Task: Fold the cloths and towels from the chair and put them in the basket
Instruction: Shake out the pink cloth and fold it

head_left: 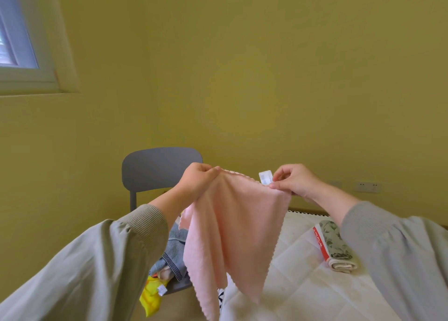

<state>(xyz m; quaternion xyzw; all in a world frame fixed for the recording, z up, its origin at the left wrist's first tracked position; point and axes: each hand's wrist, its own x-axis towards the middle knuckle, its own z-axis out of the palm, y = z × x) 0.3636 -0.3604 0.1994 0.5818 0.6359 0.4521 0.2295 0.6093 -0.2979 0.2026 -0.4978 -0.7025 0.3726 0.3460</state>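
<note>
Fingers of the left hand pinch one top corner of a pink cloth, and the right hand pinches the other corner just beside a small white label — the cloth hangs spread between them in the air, its lower points drooping over the near edge of a white quilted mattress. Near left, a yellow cloth spills off the seat of a grey chair, a grey-blue towel heaped behind it. On the mattress to the right lies a folded leaf-print cloth, close to the right sleeve. Farther back stands the yellow-green wall — a socket low on its right, a window at far left.
</note>
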